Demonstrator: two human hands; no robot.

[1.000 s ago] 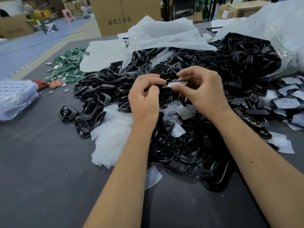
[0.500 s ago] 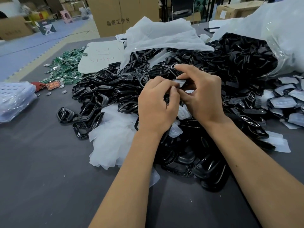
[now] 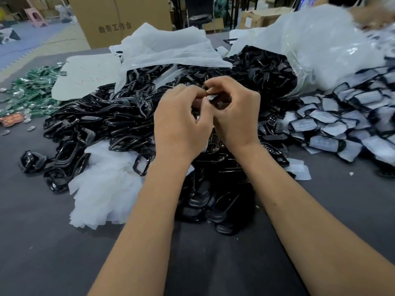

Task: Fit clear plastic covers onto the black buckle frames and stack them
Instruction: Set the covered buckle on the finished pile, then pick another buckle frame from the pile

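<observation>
My left hand [image 3: 181,122] and my right hand [image 3: 235,112] meet above a big heap of black buckle frames [image 3: 102,120]. Between their fingertips they pinch one black frame with a clear plastic cover [image 3: 212,96] on it; most of that piece is hidden by my fingers. A pile of loose clear covers [image 3: 104,184] lies at the heap's near left. Frames with covers fitted [image 3: 346,120] lie spread in a pile to the right.
The grey table [image 3: 42,242] carries green packets [image 3: 32,90] at far left and a white sheet [image 3: 85,77]. A large clear bag [image 3: 316,45] spilling black frames stands at back right. A cardboard box [image 3: 119,20] stands behind.
Both hands have closed together over the held frame, and the left fingers now curl onto its cover. The view has swung right, bringing the pile of covered frames into sight.
</observation>
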